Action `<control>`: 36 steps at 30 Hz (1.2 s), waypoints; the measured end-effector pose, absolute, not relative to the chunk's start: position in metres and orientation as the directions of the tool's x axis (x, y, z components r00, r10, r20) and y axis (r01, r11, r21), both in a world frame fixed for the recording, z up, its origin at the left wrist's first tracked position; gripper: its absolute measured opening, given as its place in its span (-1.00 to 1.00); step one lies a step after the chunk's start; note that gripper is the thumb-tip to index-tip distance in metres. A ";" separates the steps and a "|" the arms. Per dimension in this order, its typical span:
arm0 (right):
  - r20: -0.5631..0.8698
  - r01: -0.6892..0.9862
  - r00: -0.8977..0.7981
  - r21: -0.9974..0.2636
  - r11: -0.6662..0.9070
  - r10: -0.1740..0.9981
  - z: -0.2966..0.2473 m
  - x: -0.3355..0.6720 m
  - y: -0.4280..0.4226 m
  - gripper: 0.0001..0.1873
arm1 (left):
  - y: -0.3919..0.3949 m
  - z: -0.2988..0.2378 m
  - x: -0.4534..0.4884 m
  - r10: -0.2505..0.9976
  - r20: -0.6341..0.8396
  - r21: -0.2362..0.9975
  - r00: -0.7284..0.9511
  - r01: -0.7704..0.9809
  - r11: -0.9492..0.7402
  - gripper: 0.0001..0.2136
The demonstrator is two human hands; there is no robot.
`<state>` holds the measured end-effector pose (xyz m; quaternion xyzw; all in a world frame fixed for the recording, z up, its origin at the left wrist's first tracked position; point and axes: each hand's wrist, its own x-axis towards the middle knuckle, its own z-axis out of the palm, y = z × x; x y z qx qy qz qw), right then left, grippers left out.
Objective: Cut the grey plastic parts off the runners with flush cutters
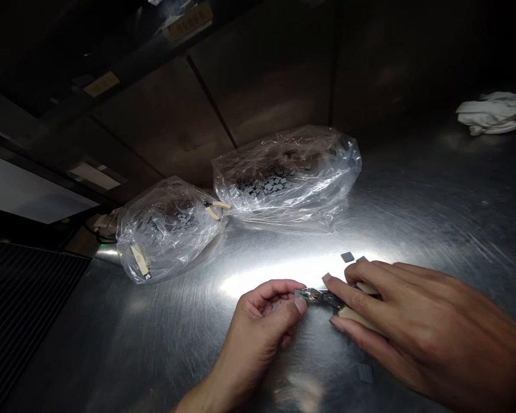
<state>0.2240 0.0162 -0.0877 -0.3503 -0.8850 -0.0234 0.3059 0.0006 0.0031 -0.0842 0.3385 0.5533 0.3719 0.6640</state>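
Observation:
My left hand [262, 327] pinches a small grey square piece [298, 293] between thumb and forefinger. The jaws of a pair of nippers [322, 297] meet that piece at its right edge. Around the cream handles of the nippers my right hand [417, 321] is closed. One loose grey piece [347, 257] lies on the metal table just beyond my right hand, with another partly hidden by the fingers. A further grey piece [365, 373] rests below the right hand, nearer to me.
Two clear plastic bags, a left one [189, 241] and a right one [284, 209], hold many small grey pieces. Cream-handled pliers [216, 208] lie between them. A cream tool [140, 261] sits at the left bag. A white cloth [494, 113] lies far right on the metal table [434, 212].

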 end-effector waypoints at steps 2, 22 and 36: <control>0.545 0.628 -0.567 -0.199 0.753 0.617 -0.087 0.223 0.016 -0.74 | 0.003 -0.084 0.001 0.872 -0.477 0.865 0.116 -0.115 0.488 -0.83; 0.532 0.602 -0.581 -0.230 0.765 0.616 -0.086 0.224 0.016 -0.77 | 0.003 -0.084 0.000 0.877 -0.469 0.876 0.107 -0.069 0.477 -0.85; 0.516 0.603 -0.579 -0.250 0.757 0.631 -0.087 0.223 0.015 -0.76 | 0.002 -0.087 -0.001 0.880 -0.469 0.880 0.078 -0.046 0.473 -0.82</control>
